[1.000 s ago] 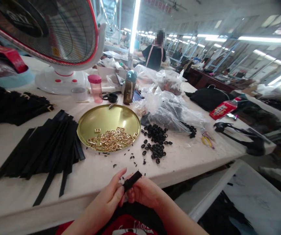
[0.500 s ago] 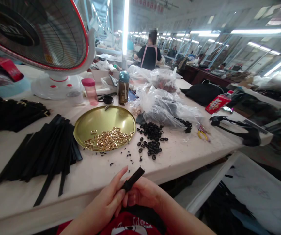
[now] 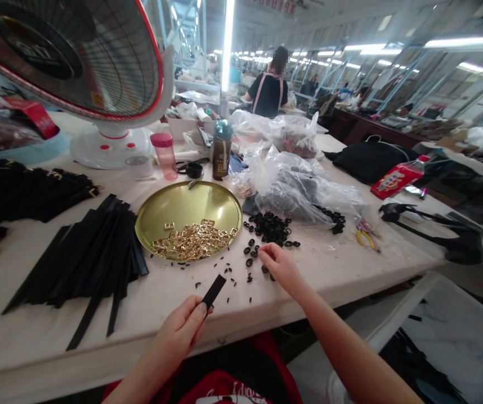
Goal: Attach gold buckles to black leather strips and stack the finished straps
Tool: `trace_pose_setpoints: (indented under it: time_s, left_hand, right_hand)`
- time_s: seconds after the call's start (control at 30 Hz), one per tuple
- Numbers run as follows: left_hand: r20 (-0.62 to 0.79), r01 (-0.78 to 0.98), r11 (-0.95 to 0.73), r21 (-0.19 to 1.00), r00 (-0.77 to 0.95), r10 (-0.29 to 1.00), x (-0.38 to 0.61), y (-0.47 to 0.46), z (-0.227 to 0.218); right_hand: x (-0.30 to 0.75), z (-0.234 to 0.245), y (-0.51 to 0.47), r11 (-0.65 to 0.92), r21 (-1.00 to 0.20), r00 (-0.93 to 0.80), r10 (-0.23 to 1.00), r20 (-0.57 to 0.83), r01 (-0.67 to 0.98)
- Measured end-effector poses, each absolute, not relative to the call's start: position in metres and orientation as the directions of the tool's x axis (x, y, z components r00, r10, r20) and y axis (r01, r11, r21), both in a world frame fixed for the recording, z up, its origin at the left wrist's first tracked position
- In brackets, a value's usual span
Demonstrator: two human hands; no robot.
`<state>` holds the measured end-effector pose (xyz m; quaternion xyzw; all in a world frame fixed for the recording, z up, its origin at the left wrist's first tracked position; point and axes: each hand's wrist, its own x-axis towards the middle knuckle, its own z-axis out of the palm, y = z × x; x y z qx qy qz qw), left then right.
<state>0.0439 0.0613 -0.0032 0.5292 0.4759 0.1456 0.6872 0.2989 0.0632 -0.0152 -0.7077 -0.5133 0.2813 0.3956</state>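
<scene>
My left hand (image 3: 186, 320) is closed around a black strap (image 3: 215, 289), whose flat end sticks up past the thumb above the table's front edge. My right hand (image 3: 279, 266) is over the loose black rings (image 3: 268, 227), thumb and fingertips drawn together in a pinch at the near side of the pile. Whether a ring is between those fingertips I cannot make out. To the left of the rings, a round gold tray (image 3: 148, 216) bears a heap of gold buckles (image 3: 199, 240). A fan of black straps (image 3: 93, 252) lies further left.
A large fan (image 3: 110, 134) stands at the back left beside a pink cup (image 3: 165, 157) and a dark bottle (image 3: 221, 150). Plastic bags (image 3: 295, 179), yellow-handled pliers (image 3: 366, 238) and a red bottle (image 3: 399, 178) lie to the right. Tiny black bits are scattered before the tray. A person (image 3: 268, 92) stands beyond.
My right hand has left the strap and moved forward and right to the black rings. My left hand keeps the strap, now slightly lower and to the left. The view has shifted a little.
</scene>
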Motion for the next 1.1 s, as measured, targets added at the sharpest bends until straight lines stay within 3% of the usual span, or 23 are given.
trace_pose_setpoints:
  time_s: [0.1,0.2,0.37,0.5,0.67,0.83,0.9,0.97,1.03,1.1]
  left_hand:
    - [-0.505,0.296,0.409,0.863,0.503,0.702,0.045,0.064,-0.004]
    - [-0.479,0.283,0.387,0.878,0.517,0.709,0.047,0.069,-0.006]
    - [-0.45,0.282,0.351,0.893,0.521,0.725,0.039,0.079,-0.012]
    - [-0.465,0.283,0.369,0.885,0.506,0.727,0.029,0.082,-0.017]
    - [-0.424,0.287,0.316,0.904,0.525,0.738,0.024,0.075,-0.012]
    - [-0.366,0.271,0.266,0.925,0.45,0.815,0.02,0.067,0.005]
    - [-0.327,0.249,0.243,0.938,0.39,0.861,0.022,0.066,0.013]
    - [-0.281,0.219,0.211,0.953,0.368,0.886,0.027,0.065,0.021]
    - [-0.259,0.2,0.196,0.96,0.375,0.89,0.033,0.062,0.026]
    - [-0.261,0.221,0.187,0.957,0.379,0.888,0.04,0.056,0.028]
  right_hand:
    - [0.317,-0.015,0.092,-0.164,-0.716,0.377,0.914,0.149,0.679]
    - [0.303,-0.016,0.126,-0.065,-0.579,0.22,0.955,0.201,0.812]
    - [0.27,-0.02,0.177,-0.044,-0.26,0.066,0.995,0.075,0.964]
    - [0.268,-0.025,0.198,-0.067,-0.236,0.063,0.998,-0.024,0.969]
    - [0.267,-0.023,0.201,-0.078,-0.345,0.039,0.992,-0.118,0.935]
    - [0.25,-0.005,0.16,-0.048,-0.577,0.02,0.998,-0.054,0.816]
    - [0.237,0.004,0.129,-0.064,-0.783,0.001,0.997,-0.081,0.619]
    - [0.222,0.012,0.096,-0.142,-0.963,-0.037,0.987,-0.154,0.231]
    - [0.209,0.017,0.066,-0.228,-0.971,-0.069,0.972,-0.223,-0.076]
    - [0.199,0.018,0.044,-0.262,-0.953,-0.063,0.965,-0.255,-0.154]
